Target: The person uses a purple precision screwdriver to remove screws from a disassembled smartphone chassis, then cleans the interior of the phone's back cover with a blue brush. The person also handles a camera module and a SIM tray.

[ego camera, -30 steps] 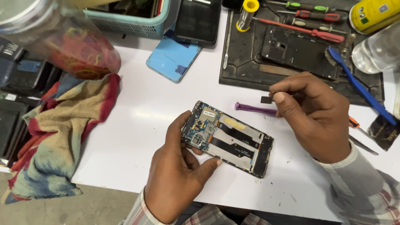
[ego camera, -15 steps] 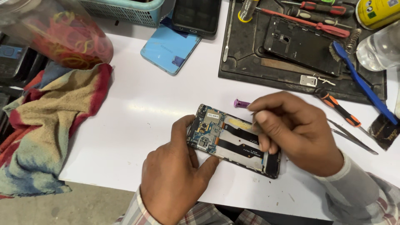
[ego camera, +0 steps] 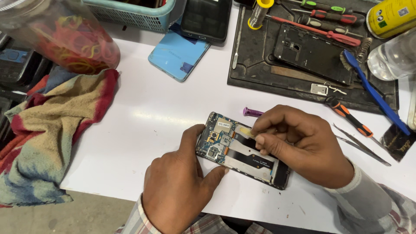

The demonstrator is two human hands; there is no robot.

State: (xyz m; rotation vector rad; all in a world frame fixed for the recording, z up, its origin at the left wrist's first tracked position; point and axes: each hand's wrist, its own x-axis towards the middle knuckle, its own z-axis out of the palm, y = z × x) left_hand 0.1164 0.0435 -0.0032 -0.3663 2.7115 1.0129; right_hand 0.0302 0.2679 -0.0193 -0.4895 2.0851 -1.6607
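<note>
Opened phone point(ego camera: 242, 149) with exposed circuit board flat on white bench point(ego camera: 143, 125), left hand point(ego camera: 182, 186) gripping its edge from 7 o'clock, right hand point(ego camera: 299, 143) fingertips pinched closed on its midsection, purple tool point(ego camera: 252, 112) at 12 o'clock, tweezers point(ego camera: 362, 145) at 3 o'clock.

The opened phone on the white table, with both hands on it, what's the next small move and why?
Probably press the small yellowish piece down with the right hand: its fingertips pinch that piece right beside the circuit board of the opened phone, while the left hand grips the phone's near edge and steadies it on the white table.
</note>
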